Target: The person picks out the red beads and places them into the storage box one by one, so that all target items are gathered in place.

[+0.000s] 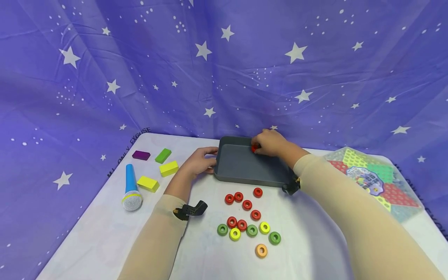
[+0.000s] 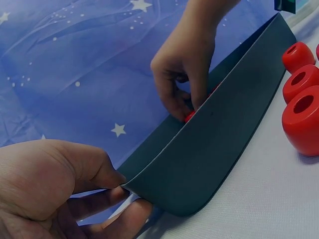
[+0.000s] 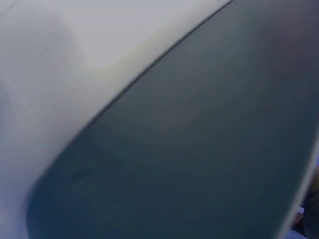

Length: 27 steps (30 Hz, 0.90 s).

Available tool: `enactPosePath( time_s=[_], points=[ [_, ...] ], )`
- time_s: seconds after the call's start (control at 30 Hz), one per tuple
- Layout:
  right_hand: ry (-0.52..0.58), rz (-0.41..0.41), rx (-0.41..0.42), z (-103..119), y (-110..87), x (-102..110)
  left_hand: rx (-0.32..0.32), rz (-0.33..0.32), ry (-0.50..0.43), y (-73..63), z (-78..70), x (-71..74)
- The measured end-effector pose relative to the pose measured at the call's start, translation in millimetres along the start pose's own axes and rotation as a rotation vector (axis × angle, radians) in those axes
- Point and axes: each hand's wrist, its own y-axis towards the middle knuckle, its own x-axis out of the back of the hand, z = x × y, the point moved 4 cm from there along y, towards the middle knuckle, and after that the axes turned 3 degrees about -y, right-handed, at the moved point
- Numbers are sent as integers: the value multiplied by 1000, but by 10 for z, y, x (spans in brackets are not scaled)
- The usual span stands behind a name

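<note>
A dark grey tray point(image 1: 248, 165) lies on the white table near the back. My left hand point(image 1: 198, 161) holds its left end, the thumb at the rim and the fingers against the outside of the wall. Inside the tray, toward the back, my right hand point(image 1: 271, 143) pinches a red bead point(image 1: 254, 148) with its fingers pointing down. In the left wrist view the near wall partly hides this red bead point(image 2: 190, 116). The tray's outer wall point(image 3: 174, 139) fills most of the right wrist view.
In front of the tray lie several red beads point(image 1: 247, 205), with green beads point(image 1: 274, 238), yellow beads point(image 1: 235, 234) and an orange bead point(image 1: 261, 251) nearer. To the left are a toy microphone point(image 1: 131, 186) and coloured blocks point(image 1: 169, 168). A patterned board point(image 1: 378, 181) lies right. A starry curtain point(image 1: 224, 77) hangs behind.
</note>
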Motion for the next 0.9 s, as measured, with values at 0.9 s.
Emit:
enactPosePath(
  time_s=[0.9],
  points=[
    [366, -89, 95, 645, -975, 302, -9, 18, 5, -23, -35, -10]
  ],
)
